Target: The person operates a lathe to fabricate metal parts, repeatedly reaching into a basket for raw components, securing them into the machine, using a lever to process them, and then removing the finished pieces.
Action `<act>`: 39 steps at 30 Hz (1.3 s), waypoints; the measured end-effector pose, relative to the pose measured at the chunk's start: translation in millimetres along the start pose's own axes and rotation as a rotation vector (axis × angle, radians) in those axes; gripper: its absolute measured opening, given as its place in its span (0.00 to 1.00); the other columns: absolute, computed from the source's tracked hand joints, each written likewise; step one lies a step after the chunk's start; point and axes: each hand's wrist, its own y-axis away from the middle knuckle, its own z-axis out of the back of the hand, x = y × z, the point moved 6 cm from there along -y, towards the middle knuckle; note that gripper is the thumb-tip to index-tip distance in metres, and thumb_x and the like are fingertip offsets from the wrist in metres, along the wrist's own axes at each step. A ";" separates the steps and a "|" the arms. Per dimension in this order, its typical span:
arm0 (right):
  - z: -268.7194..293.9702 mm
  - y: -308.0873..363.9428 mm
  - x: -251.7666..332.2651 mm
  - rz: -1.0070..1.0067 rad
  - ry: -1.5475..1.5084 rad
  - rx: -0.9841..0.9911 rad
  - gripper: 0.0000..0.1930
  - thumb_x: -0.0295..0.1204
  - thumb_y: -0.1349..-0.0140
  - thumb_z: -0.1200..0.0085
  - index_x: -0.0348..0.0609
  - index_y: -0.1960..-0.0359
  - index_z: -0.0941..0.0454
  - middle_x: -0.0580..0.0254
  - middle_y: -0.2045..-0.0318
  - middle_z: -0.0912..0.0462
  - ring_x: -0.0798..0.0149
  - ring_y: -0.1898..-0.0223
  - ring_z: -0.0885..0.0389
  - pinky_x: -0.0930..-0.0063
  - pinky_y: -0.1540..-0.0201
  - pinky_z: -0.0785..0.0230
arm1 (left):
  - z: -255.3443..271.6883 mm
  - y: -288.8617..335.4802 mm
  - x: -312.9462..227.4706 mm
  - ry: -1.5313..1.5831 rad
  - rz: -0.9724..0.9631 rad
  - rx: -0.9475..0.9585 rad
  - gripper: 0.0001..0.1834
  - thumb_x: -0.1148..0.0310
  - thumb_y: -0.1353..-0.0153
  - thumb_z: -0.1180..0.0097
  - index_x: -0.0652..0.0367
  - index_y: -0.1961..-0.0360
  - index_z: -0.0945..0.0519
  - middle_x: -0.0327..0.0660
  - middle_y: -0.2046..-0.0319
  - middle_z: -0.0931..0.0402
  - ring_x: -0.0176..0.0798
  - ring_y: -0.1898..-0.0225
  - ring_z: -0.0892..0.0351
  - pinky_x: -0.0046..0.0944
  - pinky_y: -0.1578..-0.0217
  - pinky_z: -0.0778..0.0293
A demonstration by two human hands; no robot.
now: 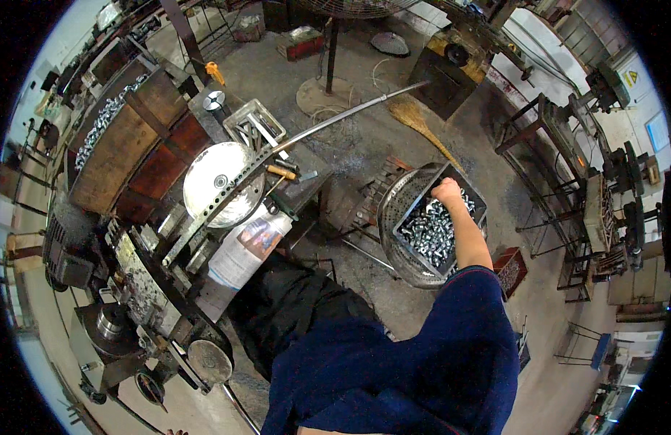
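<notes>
My right hand reaches down into the far end of a dark rectangular tray. Its fingers are curled, and I cannot make out what is in them. Small shiny cylindrical metal parts heap up in the tray below and beside the hand. Under the tray is a round perforated metal basin. Of my left hand, at most a few blurred fingertips show at the lower edge. Whether they hold anything is hidden.
At left, a machine bench carries a round pale disc, a perforated bar, a hammer and a printed sheet. Behind it, a wooden-sided bin holds more parts. A broom and a red box flank the basin.
</notes>
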 end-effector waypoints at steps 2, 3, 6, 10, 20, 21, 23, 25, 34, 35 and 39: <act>-8.0 -4.9 -3.8 -0.044 0.051 0.035 0.18 0.36 0.55 0.48 0.40 0.62 0.23 0.49 0.54 0.24 0.52 0.51 0.26 0.67 0.48 0.33 | 1.1 -0.6 1.4 -0.005 0.001 0.001 0.19 0.60 0.44 0.44 0.58 0.55 0.29 0.40 0.75 0.29 0.36 0.74 0.30 0.36 0.72 0.31; -10.7 -6.3 -6.3 -0.066 0.077 0.052 0.18 0.36 0.53 0.49 0.42 0.61 0.23 0.50 0.53 0.24 0.52 0.51 0.26 0.67 0.48 0.33 | 2.1 -1.7 1.8 -0.005 0.003 -0.001 0.19 0.59 0.45 0.43 0.58 0.55 0.29 0.40 0.75 0.30 0.36 0.75 0.30 0.36 0.72 0.31; -6.6 -0.6 0.7 -0.131 0.043 0.133 0.20 0.37 0.51 0.49 0.45 0.56 0.25 0.53 0.50 0.25 0.53 0.47 0.28 0.63 0.45 0.37 | 8.1 -2.6 3.2 -0.001 0.004 -0.008 0.19 0.59 0.45 0.43 0.58 0.56 0.28 0.39 0.77 0.30 0.35 0.76 0.30 0.35 0.74 0.31; -3.8 5.4 11.0 -0.153 0.181 0.227 0.25 0.41 0.48 0.48 0.48 0.48 0.29 0.59 0.45 0.30 0.56 0.41 0.36 0.52 0.39 0.48 | 15.3 -4.0 5.1 0.003 0.002 -0.012 0.19 0.59 0.45 0.42 0.57 0.57 0.28 0.38 0.78 0.30 0.35 0.78 0.31 0.35 0.76 0.32; 45.9 52.4 29.2 0.582 -0.279 -0.387 0.05 0.32 0.59 0.46 0.46 0.83 0.21 0.56 0.80 0.22 0.52 0.72 0.24 0.60 0.67 0.31 | 59.1 3.4 -3.4 -0.090 -0.116 -0.020 0.18 0.58 0.47 0.40 0.59 0.63 0.27 0.37 0.81 0.30 0.32 0.82 0.32 0.32 0.83 0.34; 55.1 59.6 21.1 0.430 -0.474 -0.375 0.04 0.30 0.60 0.44 0.46 0.81 0.19 0.55 0.76 0.21 0.55 0.69 0.23 0.63 0.65 0.30 | 52.9 10.2 -17.1 -0.148 -0.095 0.069 0.20 0.58 0.47 0.40 0.59 0.60 0.29 0.41 0.75 0.27 0.35 0.74 0.27 0.37 0.72 0.28; 83.7 91.2 57.5 0.717 -0.623 -0.442 0.10 0.29 0.59 0.43 0.45 0.72 0.17 0.57 0.68 0.21 0.59 0.64 0.22 0.70 0.59 0.30 | 44.9 23.2 -23.4 -0.003 -0.184 0.123 0.19 0.60 0.47 0.40 0.60 0.58 0.29 0.36 0.79 0.28 0.31 0.80 0.28 0.33 0.75 0.29; 98.9 109.1 99.1 0.722 -0.702 -0.338 0.12 0.29 0.59 0.44 0.43 0.69 0.17 0.57 0.68 0.21 0.61 0.64 0.22 0.72 0.57 0.31 | 25.7 33.0 -34.8 -0.032 -0.200 0.156 0.20 0.62 0.47 0.40 0.62 0.58 0.29 0.36 0.79 0.28 0.31 0.79 0.28 0.35 0.74 0.28; 88.5 368.4 443.8 1.675 -0.748 0.433 0.19 0.19 0.66 0.53 0.39 0.69 0.18 0.53 0.57 0.23 0.60 0.55 0.24 0.72 0.52 0.33 | 31.4 60.6 -43.0 -0.327 -0.354 -0.007 0.22 0.61 0.49 0.42 0.68 0.58 0.26 0.42 0.77 0.25 0.33 0.77 0.24 0.33 0.75 0.26; 103.0 415.8 466.0 1.837 -0.674 0.442 0.20 0.22 0.68 0.49 0.39 0.67 0.19 0.52 0.57 0.23 0.56 0.52 0.25 0.68 0.49 0.35 | 39.2 58.0 -34.6 -0.401 -0.360 -0.017 0.24 0.61 0.50 0.42 0.68 0.56 0.27 0.41 0.77 0.25 0.33 0.77 0.25 0.32 0.75 0.27; 119.3 535.1 544.1 2.268 -0.569 0.249 0.17 0.29 0.68 0.42 0.40 0.69 0.21 0.48 0.56 0.26 0.47 0.54 0.29 0.62 0.51 0.34 | 24.2 117.4 -64.0 -0.829 -0.491 -0.191 0.20 0.63 0.54 0.40 0.66 0.65 0.27 0.46 0.79 0.26 0.40 0.77 0.25 0.41 0.73 0.29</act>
